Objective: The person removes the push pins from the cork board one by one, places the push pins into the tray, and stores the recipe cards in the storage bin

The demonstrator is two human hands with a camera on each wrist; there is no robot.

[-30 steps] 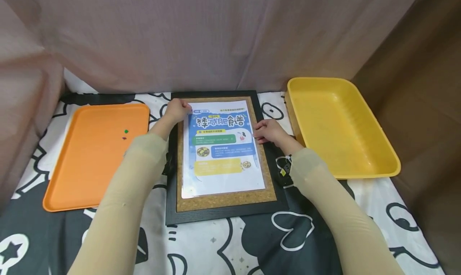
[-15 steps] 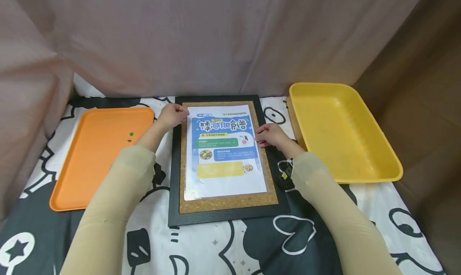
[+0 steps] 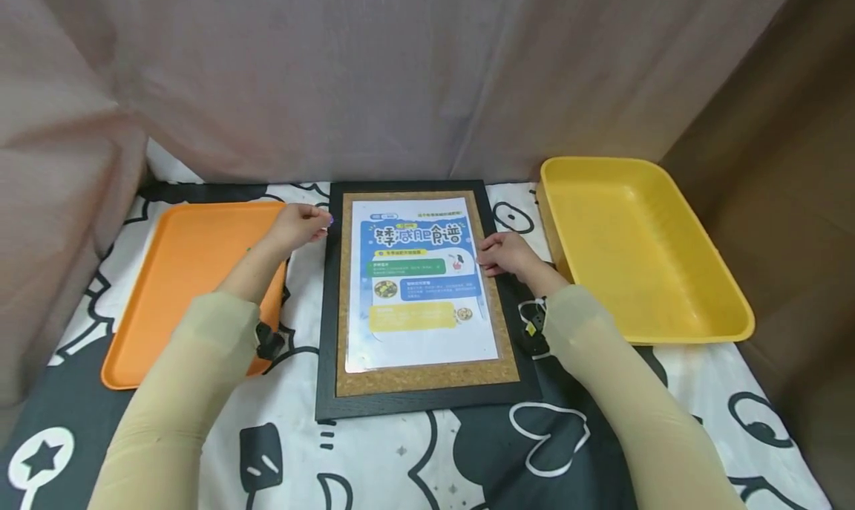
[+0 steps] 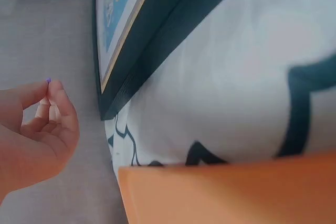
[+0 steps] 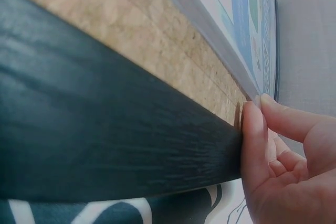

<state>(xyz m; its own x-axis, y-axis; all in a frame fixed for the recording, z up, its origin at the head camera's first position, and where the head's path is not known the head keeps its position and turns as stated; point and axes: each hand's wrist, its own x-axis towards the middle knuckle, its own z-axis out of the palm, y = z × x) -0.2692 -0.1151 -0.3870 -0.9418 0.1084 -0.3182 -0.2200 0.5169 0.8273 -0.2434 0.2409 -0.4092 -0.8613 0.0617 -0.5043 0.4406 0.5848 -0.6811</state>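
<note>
A curtain [image 3: 334, 79] hangs behind the patterned cloth [image 3: 407, 436], and on that cloth we see the printed sheet [image 3: 424, 287] lying within the margins of the black-framed corkboard [image 3: 427, 380]. We judge the tiny purple piece [image 4: 49, 80] the likeliest loss: the left hand [image 3: 294, 228] pinches it by thumb and fingertip only, so a slackened grip could drop it among the cloth's busy shapes. The sheet could also skew if the right hand [image 3: 510, 256], whose thumb and forefinger nip its right edge, tugs sideways. As for pose, the left hand hangs between the orange tray [image 3: 180, 272] and the corkboard, forearm crossing the tray; the right forearm slants in from the near right.
</note>
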